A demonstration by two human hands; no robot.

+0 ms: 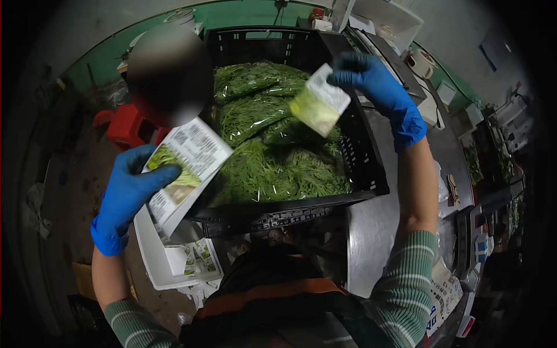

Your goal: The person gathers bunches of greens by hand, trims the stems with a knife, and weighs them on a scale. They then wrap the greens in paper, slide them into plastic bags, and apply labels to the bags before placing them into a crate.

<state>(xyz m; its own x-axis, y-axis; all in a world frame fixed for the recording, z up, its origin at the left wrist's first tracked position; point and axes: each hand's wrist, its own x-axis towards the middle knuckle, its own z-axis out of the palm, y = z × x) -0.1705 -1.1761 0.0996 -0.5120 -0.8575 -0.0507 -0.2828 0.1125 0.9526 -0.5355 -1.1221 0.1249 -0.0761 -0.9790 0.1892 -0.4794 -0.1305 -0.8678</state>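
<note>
1. Two gloved hands: left hand [130, 185] clamped a stack of white-green printed paper labels [188, 159].
2. Right hand [371, 78] pinched one such label [320, 100] by its edge, above black plastic crate [360, 162] of bagged greens [272, 168].
3. Likely light, floppy.

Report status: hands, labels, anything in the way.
Left hand grips label stack. Right hand pinches single label above crate of bagged greens. Nothing between label and bags.
</note>
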